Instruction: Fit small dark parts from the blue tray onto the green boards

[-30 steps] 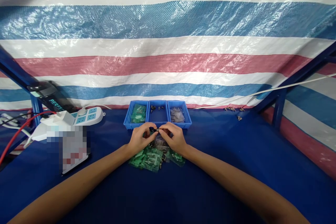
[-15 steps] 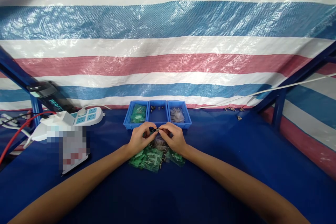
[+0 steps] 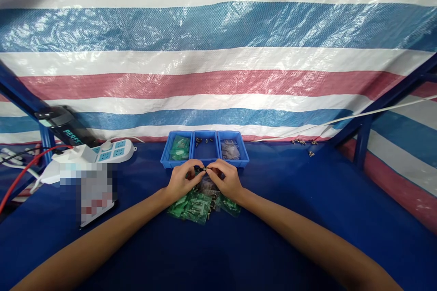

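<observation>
My left hand [image 3: 184,179] and my right hand [image 3: 225,179] meet fingertip to fingertip just in front of the blue bins. Both are closed in a pinch on one small screw-like metal part [image 3: 205,169], mostly covered by the fingers. Below them lies a pile of green-tinted plastic bags [image 3: 196,207] with small pieces inside, mixed with clear bags [image 3: 209,186] and loose metal screws [image 3: 209,213]. The left blue bin [image 3: 165,157] holds green bags, the middle bin [image 3: 205,151] several small screws, and the right bin [image 3: 244,157] clear bags.
A white power strip [image 3: 118,151] with plugs and a blurred-out phone-like object [image 3: 97,198] lie to the left, near a dark bottle [image 3: 68,127]. Several loose screws [image 3: 311,153] lie at the back right. Striped sheeting [image 3: 218,84] hangs behind the blue table [image 3: 290,191].
Almost nothing differs. The fingertips have shifted very slightly around the small metal part; bins, bags and arms stay in place.
</observation>
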`<action>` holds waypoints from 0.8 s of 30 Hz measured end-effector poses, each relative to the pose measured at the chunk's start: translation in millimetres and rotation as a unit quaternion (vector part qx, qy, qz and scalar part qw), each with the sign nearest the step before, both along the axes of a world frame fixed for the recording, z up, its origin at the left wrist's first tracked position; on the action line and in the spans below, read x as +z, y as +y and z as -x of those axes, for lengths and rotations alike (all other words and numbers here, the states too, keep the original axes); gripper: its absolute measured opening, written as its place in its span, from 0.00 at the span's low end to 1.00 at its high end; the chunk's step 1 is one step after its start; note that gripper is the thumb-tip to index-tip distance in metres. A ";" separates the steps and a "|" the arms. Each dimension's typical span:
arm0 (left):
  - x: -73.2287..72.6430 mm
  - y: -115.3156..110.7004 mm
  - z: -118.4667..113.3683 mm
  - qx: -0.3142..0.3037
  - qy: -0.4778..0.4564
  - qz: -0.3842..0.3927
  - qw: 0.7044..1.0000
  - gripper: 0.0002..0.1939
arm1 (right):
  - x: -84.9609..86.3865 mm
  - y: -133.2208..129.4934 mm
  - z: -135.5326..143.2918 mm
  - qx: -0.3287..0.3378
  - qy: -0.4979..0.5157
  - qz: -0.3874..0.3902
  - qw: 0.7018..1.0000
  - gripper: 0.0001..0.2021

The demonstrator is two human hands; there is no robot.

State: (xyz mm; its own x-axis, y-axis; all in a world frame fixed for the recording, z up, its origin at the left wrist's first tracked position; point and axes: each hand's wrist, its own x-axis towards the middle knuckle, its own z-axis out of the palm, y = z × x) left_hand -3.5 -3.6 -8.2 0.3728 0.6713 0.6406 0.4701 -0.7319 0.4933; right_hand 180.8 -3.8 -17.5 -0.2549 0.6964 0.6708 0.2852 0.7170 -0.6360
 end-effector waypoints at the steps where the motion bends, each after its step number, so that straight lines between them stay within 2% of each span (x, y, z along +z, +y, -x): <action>1: 0.0 -0.1 0.0 -0.001 -0.001 -0.001 1.000 0.08 | 0.0 0.1 0.0 0.002 0.001 -0.001 1.000 0.09; 24: -3.8 0.2 -1.0 0.003 0.002 -0.019 1.000 0.09 | -1.7 1.6 0.2 0.011 0.011 -0.009 1.000 0.07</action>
State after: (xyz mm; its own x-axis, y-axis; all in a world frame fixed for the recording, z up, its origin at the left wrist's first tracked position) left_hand -2.5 -3.4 -12.0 0.3709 0.6492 0.6640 0.4773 -0.7466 0.4634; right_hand 180.6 -2.2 -19.2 -0.2547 0.6794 0.6881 0.2561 0.7336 -0.6295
